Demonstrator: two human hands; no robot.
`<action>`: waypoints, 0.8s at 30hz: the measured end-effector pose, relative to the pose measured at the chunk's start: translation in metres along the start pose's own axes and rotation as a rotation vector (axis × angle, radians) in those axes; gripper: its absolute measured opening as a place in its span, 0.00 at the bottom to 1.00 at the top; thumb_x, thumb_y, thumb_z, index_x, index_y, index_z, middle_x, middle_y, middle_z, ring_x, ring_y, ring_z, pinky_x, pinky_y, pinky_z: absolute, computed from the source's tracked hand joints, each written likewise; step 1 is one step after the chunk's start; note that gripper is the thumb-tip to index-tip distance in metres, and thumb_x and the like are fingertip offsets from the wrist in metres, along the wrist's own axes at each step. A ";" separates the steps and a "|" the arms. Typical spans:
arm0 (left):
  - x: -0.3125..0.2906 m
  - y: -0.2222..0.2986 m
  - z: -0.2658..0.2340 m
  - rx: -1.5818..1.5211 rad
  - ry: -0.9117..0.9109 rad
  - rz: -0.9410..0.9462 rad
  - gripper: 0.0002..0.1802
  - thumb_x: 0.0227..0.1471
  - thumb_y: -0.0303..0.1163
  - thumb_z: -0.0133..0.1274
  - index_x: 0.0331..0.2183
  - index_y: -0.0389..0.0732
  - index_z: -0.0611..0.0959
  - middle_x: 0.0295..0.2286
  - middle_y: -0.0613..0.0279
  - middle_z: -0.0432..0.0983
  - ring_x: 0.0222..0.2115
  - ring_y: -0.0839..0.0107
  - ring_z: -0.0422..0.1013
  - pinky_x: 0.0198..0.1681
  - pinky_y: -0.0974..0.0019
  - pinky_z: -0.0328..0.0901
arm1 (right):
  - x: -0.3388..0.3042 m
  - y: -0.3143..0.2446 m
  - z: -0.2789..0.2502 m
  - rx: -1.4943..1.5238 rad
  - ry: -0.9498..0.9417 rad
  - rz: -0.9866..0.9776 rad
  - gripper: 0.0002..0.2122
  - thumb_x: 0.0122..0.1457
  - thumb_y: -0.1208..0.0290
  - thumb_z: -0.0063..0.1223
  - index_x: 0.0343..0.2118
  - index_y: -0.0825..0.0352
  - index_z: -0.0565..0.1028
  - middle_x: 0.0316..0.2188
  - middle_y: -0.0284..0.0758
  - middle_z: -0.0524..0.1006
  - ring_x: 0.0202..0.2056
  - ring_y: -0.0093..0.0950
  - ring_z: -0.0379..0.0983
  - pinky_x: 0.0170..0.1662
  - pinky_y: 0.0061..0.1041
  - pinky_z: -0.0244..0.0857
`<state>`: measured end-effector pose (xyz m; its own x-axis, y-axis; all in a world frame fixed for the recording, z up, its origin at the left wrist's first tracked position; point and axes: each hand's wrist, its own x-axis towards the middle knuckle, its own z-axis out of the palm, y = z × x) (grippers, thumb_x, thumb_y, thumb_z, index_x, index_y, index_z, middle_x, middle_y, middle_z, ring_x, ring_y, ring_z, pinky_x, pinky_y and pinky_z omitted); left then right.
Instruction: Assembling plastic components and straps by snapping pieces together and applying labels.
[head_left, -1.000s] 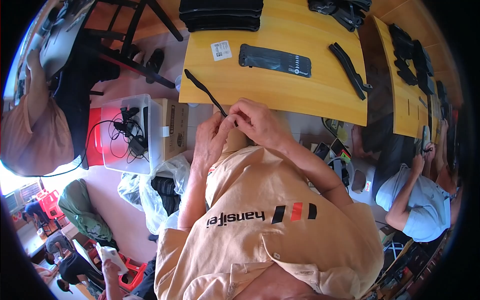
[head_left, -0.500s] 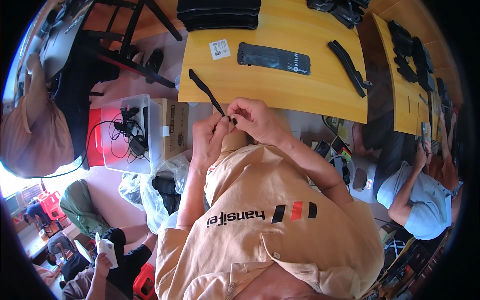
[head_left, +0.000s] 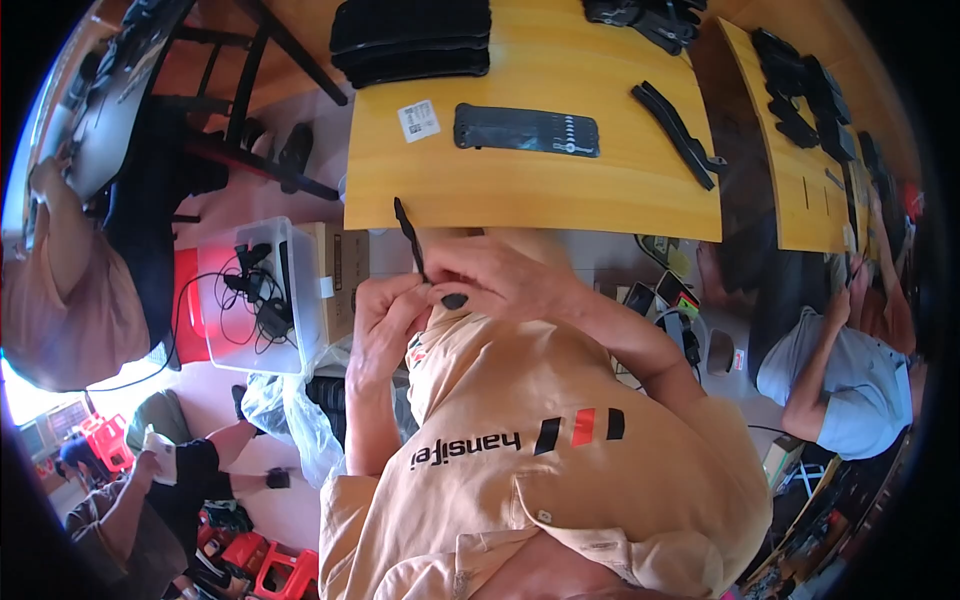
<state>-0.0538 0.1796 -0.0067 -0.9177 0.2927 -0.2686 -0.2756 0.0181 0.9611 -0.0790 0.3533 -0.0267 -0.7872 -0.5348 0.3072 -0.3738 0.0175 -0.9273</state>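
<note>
— Just off the near edge of the yellow wooden table (head_left: pixel 560 200), what do your hands have?

— Your left hand (head_left: pixel 383 318) and right hand (head_left: pixel 505 278) are together, fingertips meeting, both pinched on a slim black strap (head_left: pixel 408 230). One end stands up past your fingers and overlaps the table edge from this view. A dark rounded piece (head_left: pixel 454 300) shows below your right hand; whether it belongs to the strap, you cannot tell from here

— How should the strap handle for you?

— Going by its thinness, light and bendy, probably not fragile, yet firm enough to stand up from your grip. Whether it is slippery does not show. Hold it between thumb and forefinger, close to where your hands meet, as the loose length may swing

— And what lies ahead of you?

— On the table, a flat dark grey panel (head_left: pixel 525 131) with pale marks, a white label (head_left: pixel 419 121) left of it, and a curved black strip (head_left: pixel 675 137) to the right
</note>
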 end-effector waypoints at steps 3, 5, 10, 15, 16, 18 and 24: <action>-0.005 0.005 -0.002 -0.038 -0.001 -0.012 0.16 0.46 0.30 0.46 0.11 0.37 0.70 0.08 0.72 0.57 0.10 0.86 0.49 0.13 0.76 0.41 | -0.002 -0.010 0.004 0.122 -0.047 0.004 0.03 0.51 0.82 0.46 0.26 0.70 0.65 0.21 0.42 0.64 0.24 0.39 0.60 0.29 0.32 0.55; -0.005 0.005 -0.003 -0.061 -0.035 0.021 0.16 0.47 0.29 0.46 0.11 0.37 0.69 0.08 0.72 0.58 0.10 0.86 0.50 0.13 0.76 0.42 | -0.003 -0.011 0.005 0.096 -0.026 -0.032 0.03 0.52 0.81 0.45 0.26 0.70 0.65 0.20 0.41 0.64 0.22 0.36 0.61 0.27 0.31 0.56; -0.003 -0.003 0.009 -0.156 -0.038 0.066 0.19 0.47 0.31 0.45 0.09 0.40 0.65 0.08 0.72 0.57 0.10 0.85 0.49 0.13 0.76 0.41 | -0.012 -0.016 0.001 0.362 -0.055 0.183 0.05 0.57 0.77 0.42 0.25 0.70 0.64 0.18 0.34 0.64 0.16 0.22 0.63 0.21 0.20 0.59; 0.001 -0.007 0.016 -0.405 -0.166 0.101 0.20 0.49 0.32 0.43 0.09 0.42 0.62 0.08 0.70 0.58 0.09 0.84 0.50 0.12 0.76 0.42 | -0.015 -0.014 -0.002 0.904 0.024 0.326 0.11 0.57 0.67 0.43 0.22 0.67 0.63 0.17 0.28 0.62 0.15 0.14 0.62 0.19 0.16 0.66; 0.001 -0.008 0.017 -0.521 -0.222 0.087 0.20 0.50 0.30 0.43 0.09 0.41 0.63 0.09 0.70 0.59 0.09 0.84 0.50 0.12 0.76 0.42 | -0.015 -0.013 -0.002 1.015 0.017 0.335 0.15 0.57 0.61 0.45 0.20 0.66 0.62 0.17 0.28 0.60 0.14 0.15 0.61 0.18 0.17 0.66; 0.004 -0.006 0.014 -0.540 -0.258 0.056 0.19 0.50 0.31 0.43 0.11 0.39 0.66 0.09 0.69 0.60 0.09 0.83 0.51 0.12 0.76 0.44 | -0.016 -0.005 0.001 1.069 0.013 0.348 0.16 0.56 0.59 0.46 0.19 0.65 0.61 0.17 0.28 0.60 0.14 0.14 0.60 0.16 0.16 0.65; 0.012 -0.004 0.009 0.101 -0.087 0.029 0.21 0.55 0.38 0.44 0.15 0.36 0.72 0.10 0.68 0.63 0.11 0.82 0.60 0.13 0.77 0.53 | -0.018 0.006 0.007 0.679 0.140 0.415 0.12 0.57 0.66 0.42 0.20 0.65 0.62 0.16 0.28 0.60 0.14 0.15 0.60 0.16 0.18 0.64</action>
<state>-0.0609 0.1914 -0.0130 -0.8952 0.3764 -0.2386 -0.2153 0.1036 0.9710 -0.0638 0.3569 -0.0389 -0.8672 -0.4859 -0.1087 0.3070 -0.3499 -0.8851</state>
